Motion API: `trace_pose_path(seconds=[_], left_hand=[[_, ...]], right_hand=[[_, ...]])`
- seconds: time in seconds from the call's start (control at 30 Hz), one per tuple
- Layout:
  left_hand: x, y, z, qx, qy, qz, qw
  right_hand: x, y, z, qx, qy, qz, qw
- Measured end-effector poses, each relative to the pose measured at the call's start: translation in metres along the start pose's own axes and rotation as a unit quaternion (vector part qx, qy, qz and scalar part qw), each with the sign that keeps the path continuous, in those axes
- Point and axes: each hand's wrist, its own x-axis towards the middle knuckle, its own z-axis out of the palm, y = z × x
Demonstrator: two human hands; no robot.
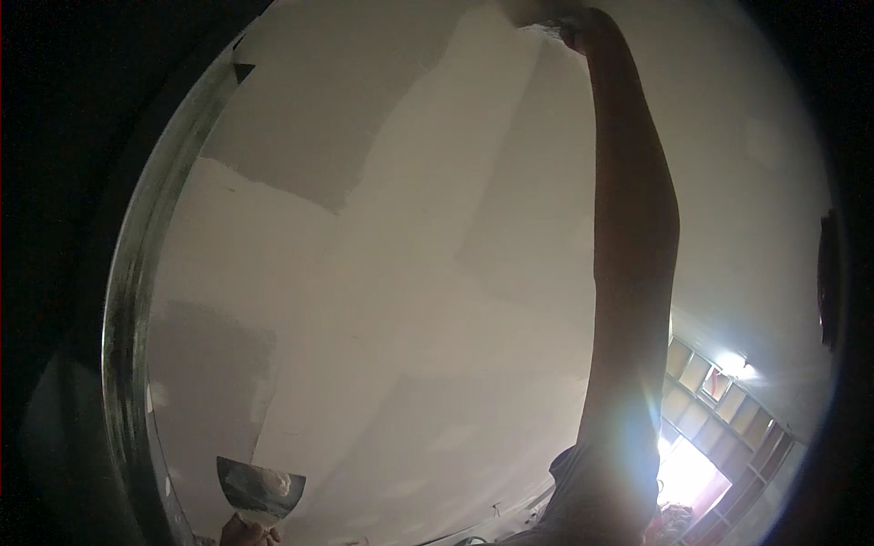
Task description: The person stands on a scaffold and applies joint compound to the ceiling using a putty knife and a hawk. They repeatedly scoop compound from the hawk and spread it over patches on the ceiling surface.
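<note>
My right arm stretches up to the top edge of the head view. There my right hand (583, 33) is closed on a putty knife (533, 13), its blade blurred and partly cut off by the frame. A little white compound shows by the blade, which is up against the grey-and-white wallboard surface (437, 200). Low on the left, my left hand (248, 531) grips a second, wide putty knife (261, 487) with its blade upward. Pale compound is smeared on that blade. The left hand's lower part is outside the picture.
Smooth pale bands of compound cross the darker board. A metal-looking strip (137, 300) curves along the left side. At lower right are a bright lamp (734, 366), open wall framing (728, 405) and a bright opening (690, 475). Thin wires (496, 510) show near the bottom.
</note>
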Motion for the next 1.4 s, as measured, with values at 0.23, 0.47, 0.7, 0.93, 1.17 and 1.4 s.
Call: trace_pose_path(seconds=[0.23, 0.47, 0.7, 0.93, 1.17, 1.4], left_hand=[[-0.001, -0.003, 0.003, -0.02, -0.005, 0.004, 1.0], [0.002, -0.016, -0.015, -0.034, -0.023, 0.029, 0.999], [0.01, -0.004, 0.007, -0.026, 0.0, 0.034, 0.999], [0.0, 0.043, 0.042, -0.001, 0.023, 0.112, 0.993], [-0.018, 0.051, 0.078, -0.023, 0.019, 0.204, 0.979], [-0.011, 0.045, 0.098, -0.015, 0.0, 0.189, 0.982]], right_hand=[[-0.015, -0.032, 0.077, 0.104, 0.0, 0.041, 0.994], [-0.103, -0.08, 0.183, 0.23, -0.053, 0.092, 0.967], [-0.259, -0.055, 0.077, -0.114, -0.227, -0.342, 0.905], [-0.448, 0.054, 0.042, -0.483, -0.146, -0.692, 0.516], [-0.568, 0.146, -0.015, -0.412, -0.265, -0.678, 0.549], [-0.613, 0.204, -0.022, -0.401, -0.319, -0.64, 0.572]])
